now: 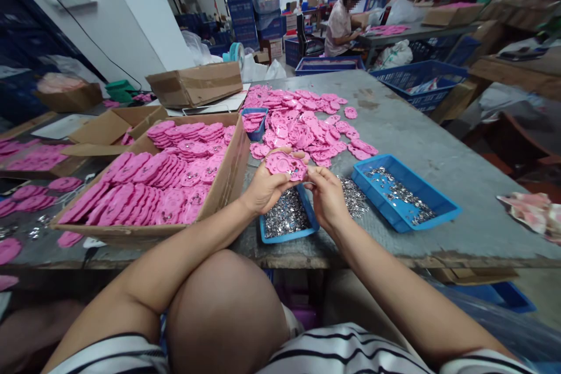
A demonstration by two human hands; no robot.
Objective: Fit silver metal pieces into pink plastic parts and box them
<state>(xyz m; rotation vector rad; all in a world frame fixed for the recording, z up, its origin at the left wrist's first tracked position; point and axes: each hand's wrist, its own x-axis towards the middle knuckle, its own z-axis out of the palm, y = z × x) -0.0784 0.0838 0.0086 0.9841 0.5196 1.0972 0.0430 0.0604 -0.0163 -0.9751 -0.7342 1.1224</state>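
My left hand (265,187) grips a pink plastic piece (284,165) by its left side, above a blue tray (289,238) of small silvery metal parts. At the piece's right edge, the thumb and fingers of my right hand (326,193) are pinched together; whether they also hold a small metal part is too small to tell. More metal parts (353,197) lie loose on the table, just right of my right hand. A second blue tray (442,210) with scattered metal parts stands further right. Behind my hands spreads a heap of pink pieces (302,128).
At the left stands a cardboard box (236,169) filled with stacked pink pieces. A small blue basket (258,131) sits beside the heap, and a smaller carton (195,85) behind it. A crumpled cloth (532,213) lies far right. A person (342,20) works at another table.
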